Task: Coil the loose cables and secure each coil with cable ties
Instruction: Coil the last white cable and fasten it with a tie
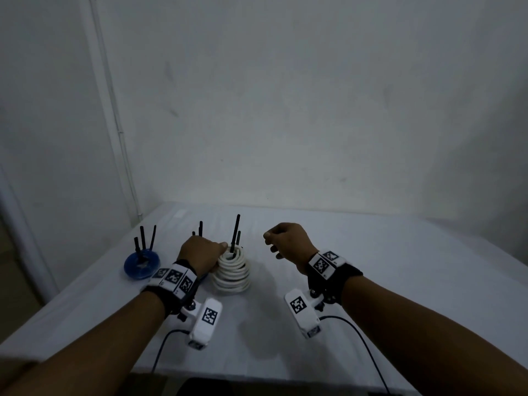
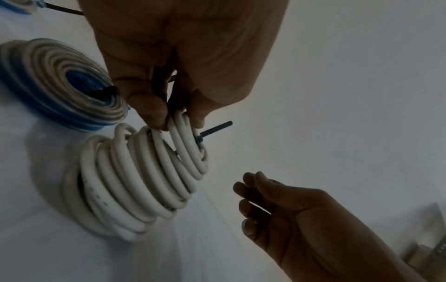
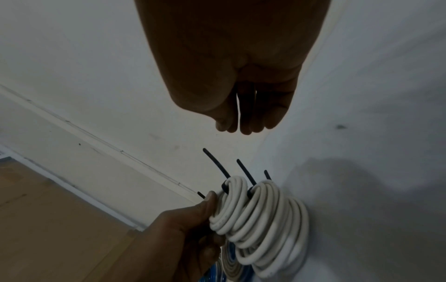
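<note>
The white coil (image 1: 233, 271) stands on the table (image 1: 400, 267), just right of centre, its turns stacked upward like a spring rather than lying flat. The left hand (image 1: 201, 254) pinches the top turns between thumb and fingers; in the left wrist view the fingers (image 2: 149, 106) curl round the upper loops, lifting them clear of the lower turns. This grip judged to keep the bundle gathered while ties are fitted. Black ties (image 1: 235, 234) already pass through the top turns, tails pointing up; the right wrist view shows two tails (image 3: 218, 165) rising from the loops beside the thumb. The right hand (image 1: 287, 241) hovers to the right of the coil, apart from it, fingers loosely curled and holding nothing visible. It is placed near the tails, probably to pull one tight. A blue coil (image 1: 142, 264) lies flat at the left, well apart, with tie tails standing upright from it; it appears already secured. A third coil, blue and grey (image 2: 60, 85), lies just beside the white one, behind the left hand.
</note>
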